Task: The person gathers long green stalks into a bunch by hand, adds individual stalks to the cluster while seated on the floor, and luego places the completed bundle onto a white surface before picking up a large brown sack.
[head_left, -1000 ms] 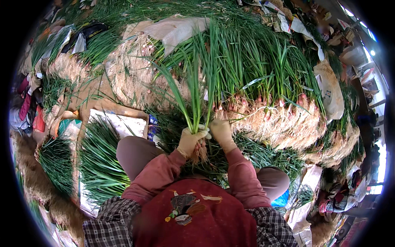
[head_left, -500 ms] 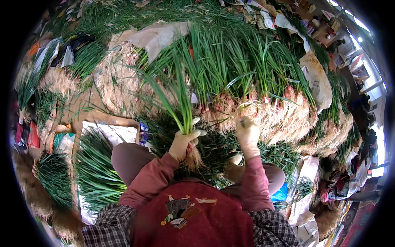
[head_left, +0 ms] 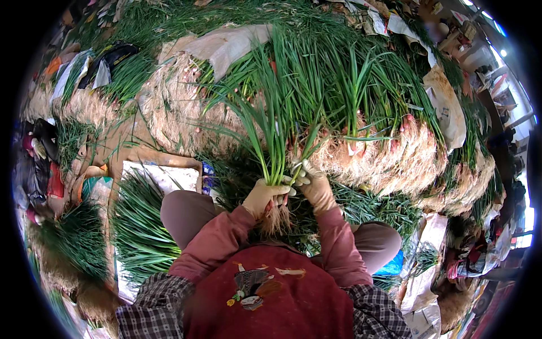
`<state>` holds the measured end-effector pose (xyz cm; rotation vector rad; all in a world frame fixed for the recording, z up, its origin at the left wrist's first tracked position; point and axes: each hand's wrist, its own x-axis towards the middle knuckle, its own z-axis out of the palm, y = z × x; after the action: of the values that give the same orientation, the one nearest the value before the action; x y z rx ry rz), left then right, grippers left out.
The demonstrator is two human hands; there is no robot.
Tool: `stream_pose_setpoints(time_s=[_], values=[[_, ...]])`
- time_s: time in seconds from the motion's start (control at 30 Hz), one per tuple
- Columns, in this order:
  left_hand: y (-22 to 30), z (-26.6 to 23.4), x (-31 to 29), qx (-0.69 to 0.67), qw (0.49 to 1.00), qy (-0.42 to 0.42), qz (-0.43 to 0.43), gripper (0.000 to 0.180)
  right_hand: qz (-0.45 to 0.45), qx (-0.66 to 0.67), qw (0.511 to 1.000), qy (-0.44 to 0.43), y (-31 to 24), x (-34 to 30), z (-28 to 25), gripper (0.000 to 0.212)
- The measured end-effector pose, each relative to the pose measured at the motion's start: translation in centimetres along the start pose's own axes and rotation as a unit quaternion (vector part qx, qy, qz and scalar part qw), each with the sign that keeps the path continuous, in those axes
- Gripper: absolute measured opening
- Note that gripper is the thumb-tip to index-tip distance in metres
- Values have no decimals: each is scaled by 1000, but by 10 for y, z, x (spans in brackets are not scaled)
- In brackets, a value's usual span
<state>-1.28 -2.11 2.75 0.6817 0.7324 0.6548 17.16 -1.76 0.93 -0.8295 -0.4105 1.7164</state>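
Observation:
Gloved in pale cream, my left hand (head_left: 264, 196) is wrapped round a small bunch of green garlic (head_left: 275, 150), just above its reddish bulbs. The leaves stand up from the fist and pale roots hang below it. Close on its right, my right hand (head_left: 317, 188), in the same kind of glove, pinches a single green garlic stalk (head_left: 297, 170) against the bunch. Beyond both hands lies a big heap of green garlic (head_left: 333, 85), its leaves pointing away and its tangled roots (head_left: 389, 164) facing me.
Left of my knee, cut green leaves (head_left: 141, 220) lie on a white sheet (head_left: 164, 175). Loose leaves (head_left: 372, 203) cover the ground between my legs and the heap. A beige sack (head_left: 231, 45) covers part of the pile, and blue plastic (head_left: 390, 264) lies by my right knee.
My right hand has moved left from the heap's roots to the bunch, bringing a stalk with it. The left hand still grips the bunch. The view has shifted slightly.

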Motion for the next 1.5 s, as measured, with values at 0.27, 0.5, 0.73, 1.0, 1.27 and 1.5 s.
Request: stream_pose_setpoints(time_s=[0.27, 0.5, 0.73, 1.0, 1.27, 1.5], values=[[-3, 1, 0, 64, 998, 21, -5, 24, 33, -455, 884, 102, 39, -29, -13, 19], [-7, 10, 0, 54, 993, -63, -81, 31, -22, -886, 454, 93, -15, -38, 1, 24], [-14, 11, 3, 0, 999, -37, 1, 24, -61, -907, 409, 86, -16, -30, -5, 21], [-2, 7, -2, -23, 1000, 16, 12, 21, -109, -744, 586, 302, -63, 6, -15, 47], [35, -23, -4, -167, 928, 166, 288, 18, -314, -226, 901, 197, -93, 12, 6, 5], [31, 0, 0, -106, 983, 123, 87, 31, -111, -376, 920, -4, -41, -5, 31, 23]])
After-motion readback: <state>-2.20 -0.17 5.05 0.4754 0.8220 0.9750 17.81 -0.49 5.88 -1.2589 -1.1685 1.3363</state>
